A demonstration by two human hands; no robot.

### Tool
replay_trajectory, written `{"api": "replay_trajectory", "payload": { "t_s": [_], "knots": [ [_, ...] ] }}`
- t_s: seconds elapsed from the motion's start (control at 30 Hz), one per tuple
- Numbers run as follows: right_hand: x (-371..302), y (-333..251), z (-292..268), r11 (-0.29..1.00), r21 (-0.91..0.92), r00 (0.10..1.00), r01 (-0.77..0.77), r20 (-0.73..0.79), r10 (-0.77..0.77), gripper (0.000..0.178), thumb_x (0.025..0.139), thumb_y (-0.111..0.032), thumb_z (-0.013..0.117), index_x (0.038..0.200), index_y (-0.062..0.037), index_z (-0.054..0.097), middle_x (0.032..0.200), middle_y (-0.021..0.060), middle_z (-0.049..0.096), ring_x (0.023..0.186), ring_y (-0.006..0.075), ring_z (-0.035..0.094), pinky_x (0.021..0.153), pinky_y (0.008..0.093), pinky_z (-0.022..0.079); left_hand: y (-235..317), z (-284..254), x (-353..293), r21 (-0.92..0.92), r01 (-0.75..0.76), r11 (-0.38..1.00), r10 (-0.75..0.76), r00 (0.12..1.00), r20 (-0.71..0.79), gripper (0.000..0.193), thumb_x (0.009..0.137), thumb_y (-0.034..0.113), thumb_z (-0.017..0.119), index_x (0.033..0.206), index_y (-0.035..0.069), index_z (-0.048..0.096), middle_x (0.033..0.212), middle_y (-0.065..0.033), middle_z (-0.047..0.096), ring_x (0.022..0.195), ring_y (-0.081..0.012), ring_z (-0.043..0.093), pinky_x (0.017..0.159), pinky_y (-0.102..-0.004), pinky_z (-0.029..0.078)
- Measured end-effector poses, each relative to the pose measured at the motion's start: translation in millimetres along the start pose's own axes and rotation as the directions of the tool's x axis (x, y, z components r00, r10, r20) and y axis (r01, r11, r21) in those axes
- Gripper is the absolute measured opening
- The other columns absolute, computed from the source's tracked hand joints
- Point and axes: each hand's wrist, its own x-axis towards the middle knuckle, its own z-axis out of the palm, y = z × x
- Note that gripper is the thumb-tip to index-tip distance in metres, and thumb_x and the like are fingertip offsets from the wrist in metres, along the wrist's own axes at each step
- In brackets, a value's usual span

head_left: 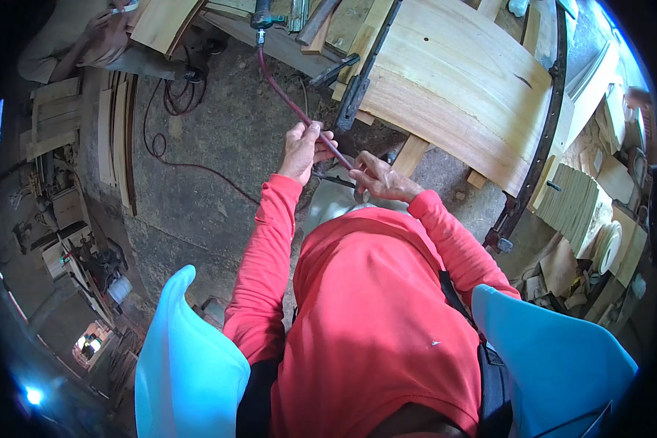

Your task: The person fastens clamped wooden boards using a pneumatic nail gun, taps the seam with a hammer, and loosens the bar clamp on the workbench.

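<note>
A dark red hose (pixel 281 86) slants from a metal fitting (pixel 261 33) on a dark-bodied tool at the top edge down to my two hands. My left hand (pixel 303 152) is closed on the hose, pinching it between thumb and fingers. Lower and to the right, my right hand (pixel 384 179) has its fingers curled around the hose near where it passes out of sight. What lies under those fingers is partly hidden. Close to the right hand is a wide wooden panel (pixel 445 95), gripped by two dark bar clamps (pixel 358 91).
Left, long boards (pixel 117 139) lie by the concrete floor (pixel 197 182), and a thin coiled hose (pixel 179 95) trails over it. Another person's arm (pixel 80 44) shows at the upper left. Stacked thin wood sheets (pixel 573 208) and offcuts stand at the right.
</note>
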Motion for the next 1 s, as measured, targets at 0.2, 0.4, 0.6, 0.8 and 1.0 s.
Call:
{"api": "replay_trajectory", "payload": {
  "t_s": [0.2,0.4,0.6,0.8,1.0],
  "knots": [
    [-29,15,33,0.864,-0.41,0.956,0.292,0.103,-0.274,0.041,0.104,-0.023,0.07,0.136,0.0006,0.062,0.12,0.0204,0.071,0.104,0.0366,0.07,0.091,0.0438,0.057,-8,-16,3,0.04,-0.081,0.996,0.082,0.997,-0.008,0.03,0.113,0.032,0.057,0.123,0.004,0.059,0.082,-0.0027,0.06,0.061,-0.0139,0.059,0.053,-0.0326,0.054],
    [-40,-16,21,0.813,-0.354,0.879,0.462,0.063,-0.472,0.028,0.099,-0.013,0.073,0.123,-0.0011,0.066,0.112,0.0194,0.065,0.102,0.0367,0.068,0.087,0.044,0.056,27,-69,-27,0.222,-0.021,0.975,0.072,0.972,-0.223,0.022,0.11,0.025,0.058,0.112,0.006,0.068,0.072,0.0058,0.053,0.051,-0.0021,0.042,0.042,-0.0219,0.033],
    [-31,-48,-45,0.907,-0.3,0.835,0.296,-0.379,-0.398,0.019,0.1,-0.009,0.068,0.118,-0.0007,0.067,0.106,0.0174,0.068,0.101,0.0288,0.07,0.085,0.0404,0.057,66,-122,-10,0.363,-0.062,0.93,0.151,0.963,-0.222,0.021,0.11,0.025,0.062,0.114,0.005,0.066,0.078,0.0024,0.058,0.052,-0.0016,0.043,0.042,-0.0205,0.033],
    [6,-50,-109,0.717,-0.616,0.478,0.327,-0.547,-0.687,0.028,0.097,-0.003,0.068,0.125,0.0009,0.063,0.123,0.0197,0.066,0.114,0.0386,0.067,0.098,0.0458,0.055,82,-110,78,0.346,-0.113,0.932,0.193,0.959,-0.209,0.027,0.108,0.029,0.068,0.12,0.007,0.06,0.084,-0.0032,0.062,0.054,-0.0058,0.048,0.043,-0.0243,0.041],
    [25,9,-169,0.708,-0.687,0.459,-0.165,-0.689,-0.561,0.073,0.086,-0.024,0.083,0.148,-0.0026,0.051,0.159,0.0385,0.038,0.145,0.0586,0.04,0.116,0.0635,0.04,101,-113,171,0.241,-0.165,0.956,0.221,0.949,-0.226,0.052,0.104,0.046,0.071,0.139,0.01,0.056,0.097,-0.005,0.065,0.057,-0.0104,0.057,0.045,-0.0285,0.05]
  ]
}}
